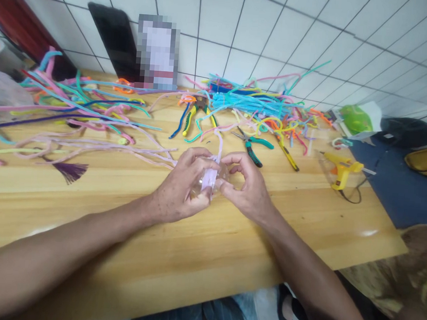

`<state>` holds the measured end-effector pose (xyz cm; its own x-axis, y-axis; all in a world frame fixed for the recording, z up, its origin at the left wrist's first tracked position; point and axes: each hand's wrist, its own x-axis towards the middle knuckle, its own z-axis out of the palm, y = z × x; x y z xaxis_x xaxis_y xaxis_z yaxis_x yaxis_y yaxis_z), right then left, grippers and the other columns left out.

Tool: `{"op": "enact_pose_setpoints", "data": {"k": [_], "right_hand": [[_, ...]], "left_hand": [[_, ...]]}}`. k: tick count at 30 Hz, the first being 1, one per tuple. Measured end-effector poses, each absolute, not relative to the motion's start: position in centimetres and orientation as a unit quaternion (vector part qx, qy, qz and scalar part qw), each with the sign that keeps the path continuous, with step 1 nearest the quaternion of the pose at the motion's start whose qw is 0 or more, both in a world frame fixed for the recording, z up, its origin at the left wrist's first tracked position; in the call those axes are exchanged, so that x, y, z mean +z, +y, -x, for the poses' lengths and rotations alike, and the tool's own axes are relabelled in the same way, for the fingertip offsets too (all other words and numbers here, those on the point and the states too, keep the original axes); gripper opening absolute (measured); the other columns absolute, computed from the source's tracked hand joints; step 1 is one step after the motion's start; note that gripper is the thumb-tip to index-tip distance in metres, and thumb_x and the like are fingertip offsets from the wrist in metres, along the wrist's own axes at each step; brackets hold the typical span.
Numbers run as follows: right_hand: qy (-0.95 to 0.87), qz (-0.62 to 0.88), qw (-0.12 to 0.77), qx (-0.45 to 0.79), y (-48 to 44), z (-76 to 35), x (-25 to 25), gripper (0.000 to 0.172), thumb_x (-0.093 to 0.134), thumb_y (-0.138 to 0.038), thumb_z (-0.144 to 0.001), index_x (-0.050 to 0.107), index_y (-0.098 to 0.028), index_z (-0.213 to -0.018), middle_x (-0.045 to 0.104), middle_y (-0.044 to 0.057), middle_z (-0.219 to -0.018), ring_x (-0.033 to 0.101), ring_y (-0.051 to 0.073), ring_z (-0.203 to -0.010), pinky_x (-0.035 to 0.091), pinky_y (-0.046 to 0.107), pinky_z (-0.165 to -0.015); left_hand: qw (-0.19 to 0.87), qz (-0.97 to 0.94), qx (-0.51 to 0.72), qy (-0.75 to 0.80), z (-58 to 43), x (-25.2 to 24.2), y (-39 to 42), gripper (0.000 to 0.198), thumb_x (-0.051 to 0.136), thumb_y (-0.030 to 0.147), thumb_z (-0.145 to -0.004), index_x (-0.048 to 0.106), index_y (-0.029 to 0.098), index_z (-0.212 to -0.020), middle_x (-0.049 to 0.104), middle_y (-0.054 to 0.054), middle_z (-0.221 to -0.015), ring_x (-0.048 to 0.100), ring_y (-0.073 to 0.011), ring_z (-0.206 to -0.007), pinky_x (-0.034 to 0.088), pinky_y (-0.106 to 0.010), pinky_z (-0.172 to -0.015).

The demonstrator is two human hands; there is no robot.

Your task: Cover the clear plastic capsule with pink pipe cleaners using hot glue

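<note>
Between my hands, over the table, is a clear, rounded plastic-looking piece [224, 172]. A lilac band [209, 178] of what looks like pipe cleaners wraps across it, and a lilac pipe cleaner end [220, 145] sticks up with a curled tip. My left hand [177, 186] grips the piece from the left, thumb below and fingers over the band. On the right side, my right hand [248, 188] closes thumb and bent fingers against the clear piece; its exact fingertip contact is partly hidden.
Pliers with green-yellow handles [190, 119], teal-handled pliers [253, 145] and a yellow cutter [289, 154] lie beyond my hands. Pipe cleaners [246, 104] pile along the tiled wall. A yellow glue gun [342, 170] and a purple tassel [70, 170] flank them. Another person sits at right.
</note>
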<state>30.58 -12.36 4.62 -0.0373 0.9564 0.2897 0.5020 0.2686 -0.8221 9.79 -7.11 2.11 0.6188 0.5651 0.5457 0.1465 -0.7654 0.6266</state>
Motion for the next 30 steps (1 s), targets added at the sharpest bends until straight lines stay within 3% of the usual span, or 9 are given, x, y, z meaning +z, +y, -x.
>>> {"op": "enact_pose_setpoints", "data": {"k": [30], "right_hand": [[-0.679, 0.532, 0.446, 0.24, -12.57, -30.15, 4.23, 0.037, 0.073, -0.019, -0.079, 0.062, -0.027, -0.113, 0.069, 0.006, -0.116, 0.068, 0.026, -0.109, 0.055, 0.042, -0.091]], "left_hand": [[0.253, -0.853, 0.406, 0.208, -10.07, 1.69, -7.5, 0.046, 0.063, 0.014, -0.089, 0.055, 0.026, -0.133, 0.052, -0.013, -0.138, 0.054, -0.0311, -0.139, 0.054, -0.053, -0.113]]}}
